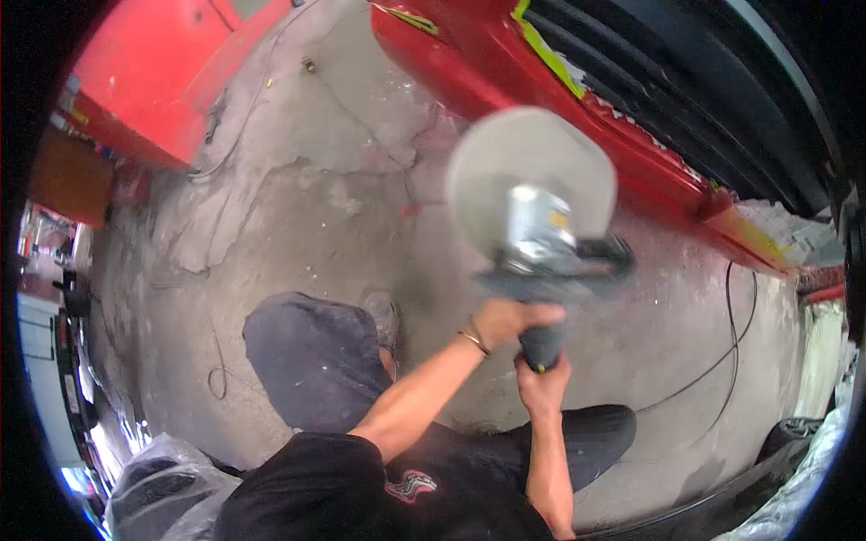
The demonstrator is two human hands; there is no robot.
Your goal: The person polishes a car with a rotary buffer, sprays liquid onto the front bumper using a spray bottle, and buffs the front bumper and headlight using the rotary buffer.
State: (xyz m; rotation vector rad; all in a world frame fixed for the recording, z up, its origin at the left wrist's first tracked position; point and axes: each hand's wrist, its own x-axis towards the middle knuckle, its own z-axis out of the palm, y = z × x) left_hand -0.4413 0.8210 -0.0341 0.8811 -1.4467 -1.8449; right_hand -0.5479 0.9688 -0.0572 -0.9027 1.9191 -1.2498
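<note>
A rotary polisher (555, 281) with a large pale round pad (532, 158) is held up in front of me, blurred by motion. Its metal head shows over the pad, and a dark loop handle sticks out at its right. My left hand (510, 323) is closed on the tool's body, just behind the head. Lower down, my right hand (543, 383) wraps round the dark rear grip (543, 345). The pad overlaps the red car panel (649, 180) in view; whether they touch, I cannot tell.
Yellow-green masking tape (550, 59) edges the red panel by a dark ribbed surface (677, 90). A red cabinet-like body (149, 77) stands at upper left. Black cable (732, 334) loops over the concrete floor (271, 234) at right. Clear plastic sheeting (167, 487) lies at lower left.
</note>
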